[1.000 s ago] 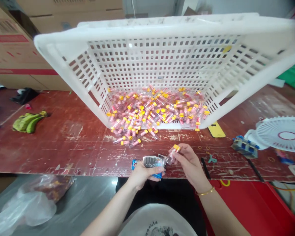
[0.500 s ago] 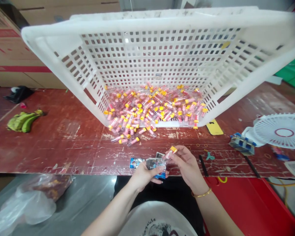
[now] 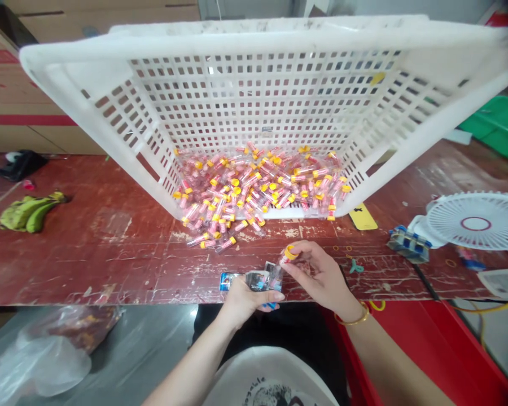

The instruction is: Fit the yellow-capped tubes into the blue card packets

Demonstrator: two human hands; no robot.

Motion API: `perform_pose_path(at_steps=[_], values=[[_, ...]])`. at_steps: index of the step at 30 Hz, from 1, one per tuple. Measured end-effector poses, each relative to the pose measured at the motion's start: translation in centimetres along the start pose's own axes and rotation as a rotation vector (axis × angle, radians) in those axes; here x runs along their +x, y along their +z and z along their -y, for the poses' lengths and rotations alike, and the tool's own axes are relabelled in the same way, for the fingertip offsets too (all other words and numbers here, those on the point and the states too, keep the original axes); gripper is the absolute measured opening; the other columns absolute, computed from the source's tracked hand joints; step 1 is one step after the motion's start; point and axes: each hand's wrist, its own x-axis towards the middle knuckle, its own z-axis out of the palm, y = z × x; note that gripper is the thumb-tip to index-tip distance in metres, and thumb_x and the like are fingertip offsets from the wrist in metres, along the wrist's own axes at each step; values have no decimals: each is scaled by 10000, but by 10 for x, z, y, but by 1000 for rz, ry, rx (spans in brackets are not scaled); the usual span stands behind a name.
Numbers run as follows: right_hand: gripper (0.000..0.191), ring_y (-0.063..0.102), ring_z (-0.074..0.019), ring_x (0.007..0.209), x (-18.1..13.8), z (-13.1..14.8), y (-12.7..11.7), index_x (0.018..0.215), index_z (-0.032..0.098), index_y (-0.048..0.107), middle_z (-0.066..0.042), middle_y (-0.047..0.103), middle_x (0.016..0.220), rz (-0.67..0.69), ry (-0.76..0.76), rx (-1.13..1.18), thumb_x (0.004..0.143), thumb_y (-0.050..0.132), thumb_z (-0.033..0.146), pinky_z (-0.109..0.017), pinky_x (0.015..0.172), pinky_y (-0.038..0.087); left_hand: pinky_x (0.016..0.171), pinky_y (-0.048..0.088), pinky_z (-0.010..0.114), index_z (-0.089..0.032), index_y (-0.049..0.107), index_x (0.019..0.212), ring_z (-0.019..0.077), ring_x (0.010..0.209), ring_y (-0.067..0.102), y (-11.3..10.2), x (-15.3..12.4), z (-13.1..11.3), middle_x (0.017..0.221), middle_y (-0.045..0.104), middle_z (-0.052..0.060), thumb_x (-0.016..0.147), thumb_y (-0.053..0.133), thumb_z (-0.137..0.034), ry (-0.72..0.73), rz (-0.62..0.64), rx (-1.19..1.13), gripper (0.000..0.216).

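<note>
My left hand (image 3: 243, 299) is closed on a small printed card packet (image 3: 260, 278) at the near edge of the red table (image 3: 110, 248). My right hand (image 3: 317, 273) pinches a clear tube with a yellow cap (image 3: 284, 258), its lower end touching the packet. Just beyond, a tilted white plastic crate (image 3: 254, 101) holds a heap of pink tubes with yellow caps (image 3: 258, 183). Several tubes (image 3: 211, 239) have spilled onto the table in front of it.
Green bananas (image 3: 29, 206) lie at the left. A white fan (image 3: 476, 220), a blue clip thing (image 3: 408, 243) and a yellow tag (image 3: 363, 217) sit at the right. Cardboard boxes (image 3: 21, 107) stand behind. A clear plastic bag (image 3: 51, 349) lies low left.
The view has shifted a little to the right. My right hand has tipped the capped tube down closer to the packet in my left hand.
</note>
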Motion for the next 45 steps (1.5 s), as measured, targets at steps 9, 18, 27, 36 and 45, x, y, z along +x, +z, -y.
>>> perform_pose_path(at_steps=[9,18,27,36,45], values=[[289,636,-147,735,4,-14,2,854,217,540,0,656,785,26,348,296,707,751,347,-288,697,538,561,540,264,-98,674,830,184,652,681,5,-6,-2,738,713,86,592,836,-336,-21,100,-171,374],[319,661,-158,801,-6,-19,9,825,220,523,-17,689,858,-147,285,372,681,781,340,-308,765,545,602,574,302,-110,671,959,232,800,699,8,-1,-1,950,724,160,671,779,-402,-73,64,-236,425],[324,666,-168,784,-5,-19,6,818,228,484,-1,666,836,-277,301,435,686,762,329,-338,754,550,568,577,293,-115,682,923,180,693,675,10,4,6,856,716,121,705,727,-473,-103,23,-235,422],[390,379,-9,359,-9,-9,17,781,224,368,85,569,714,-1,516,430,698,733,333,-147,326,285,607,569,275,-142,673,866,96,584,545,20,7,4,668,605,-5,706,712,-496,42,-55,-283,390],[407,367,-23,360,-7,-6,4,809,237,343,80,583,699,9,538,355,695,723,325,-151,330,250,628,572,295,-123,677,989,205,786,680,0,-7,-7,843,720,98,685,758,-414,-39,150,-40,428]])
